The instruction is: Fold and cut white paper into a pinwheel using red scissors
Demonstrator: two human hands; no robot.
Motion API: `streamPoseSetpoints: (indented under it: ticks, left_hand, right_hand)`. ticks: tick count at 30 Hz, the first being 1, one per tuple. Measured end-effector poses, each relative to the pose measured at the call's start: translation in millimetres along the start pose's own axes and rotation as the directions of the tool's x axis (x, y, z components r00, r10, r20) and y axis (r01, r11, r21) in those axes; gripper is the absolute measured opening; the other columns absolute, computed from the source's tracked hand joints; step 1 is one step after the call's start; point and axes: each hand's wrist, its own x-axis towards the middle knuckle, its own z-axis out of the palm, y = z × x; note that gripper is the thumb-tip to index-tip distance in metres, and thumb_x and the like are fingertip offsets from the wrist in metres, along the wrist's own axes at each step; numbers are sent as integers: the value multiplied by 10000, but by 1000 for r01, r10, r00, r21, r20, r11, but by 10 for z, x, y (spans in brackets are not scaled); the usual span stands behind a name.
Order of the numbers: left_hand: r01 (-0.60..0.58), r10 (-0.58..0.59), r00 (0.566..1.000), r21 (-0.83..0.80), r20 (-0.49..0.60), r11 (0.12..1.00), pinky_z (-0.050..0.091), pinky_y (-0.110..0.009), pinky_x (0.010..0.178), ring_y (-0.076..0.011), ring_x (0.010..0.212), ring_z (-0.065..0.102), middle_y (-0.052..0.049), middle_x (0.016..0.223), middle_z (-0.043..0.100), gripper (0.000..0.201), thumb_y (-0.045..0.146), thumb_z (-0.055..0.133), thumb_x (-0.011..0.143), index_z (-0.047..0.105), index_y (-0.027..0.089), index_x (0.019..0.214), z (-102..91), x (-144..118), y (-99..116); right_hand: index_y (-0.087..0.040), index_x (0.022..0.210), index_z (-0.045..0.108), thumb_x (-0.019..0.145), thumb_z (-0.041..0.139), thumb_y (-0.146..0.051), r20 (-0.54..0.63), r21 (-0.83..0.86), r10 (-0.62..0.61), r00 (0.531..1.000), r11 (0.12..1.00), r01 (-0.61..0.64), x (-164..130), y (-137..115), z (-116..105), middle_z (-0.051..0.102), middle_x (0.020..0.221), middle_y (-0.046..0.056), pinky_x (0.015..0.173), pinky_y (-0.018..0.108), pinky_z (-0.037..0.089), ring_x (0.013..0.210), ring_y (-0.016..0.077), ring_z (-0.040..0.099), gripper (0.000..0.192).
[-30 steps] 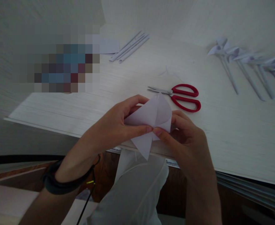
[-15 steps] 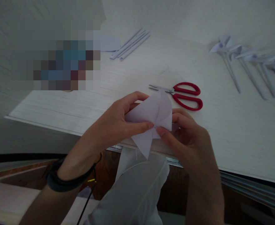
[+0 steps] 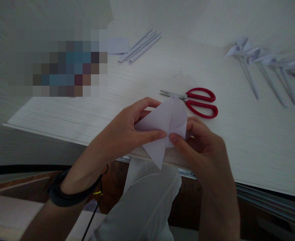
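A white paper pinwheel (image 3: 160, 117) with curved, folded blades is held between my two hands, just over the table's front edge. My left hand (image 3: 132, 127) grips its left side, thumb pressed near the centre and fingers behind the paper. On the right side, my right hand (image 3: 200, 144) pinches it, with the thumb by the centre and the other fingers partly hidden behind. One pointed corner hangs down over the edge. Just beyond the paper lies a pair of scissors (image 3: 200, 103) with red handles, its blades pointing left.
Several rolled paper sticks (image 3: 141, 47) lie at the back beside a white paper sheet (image 3: 118, 46). Several finished pinwheels on sticks (image 3: 253, 73) rest at the right. Thin paper scraps (image 3: 180, 74) lie behind the scissors. The white table (image 3: 62, 113) has a pixelated patch over its left part.
The pinwheel paper has shifted slightly right in my hands, and its right blade bulges a little more. Both thumbs stay close to the centre. The scissors have not moved.
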Motion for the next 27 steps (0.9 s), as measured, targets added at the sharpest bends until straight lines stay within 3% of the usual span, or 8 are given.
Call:
streamPoseSetpoints:
  ticks: [16, 27]
  left_hand:
    - [-11, 12, 1000, 33, -8, 999, 513, -164, 513, -119, 657, 646, 43, 841, 692, 469, 221, 769, 722, 548, 243, 1135, -6, -19, -26]
    - [-28, 31, 999, 75, -40, 997, 540, -181, 561, -165, 797, 687, 16, 914, 689, 397, 166, 733, 718, 581, 232, 1079, 24, -20, -3]
  right_hand:
    - [-206, 749, 640, 813, 653, -168, -7, -60, -25, 1000, 998, 25, -4, -4, 2, 586, 893, 20, 649, 283, 465, 820, 163, 570, 75]
    - [-203, 763, 630, 812, 639, -141, 6, -85, -33, 999, 996, 33, -4, -19, 9, 575, 899, 18, 648, 284, 460, 812, 160, 560, 80]
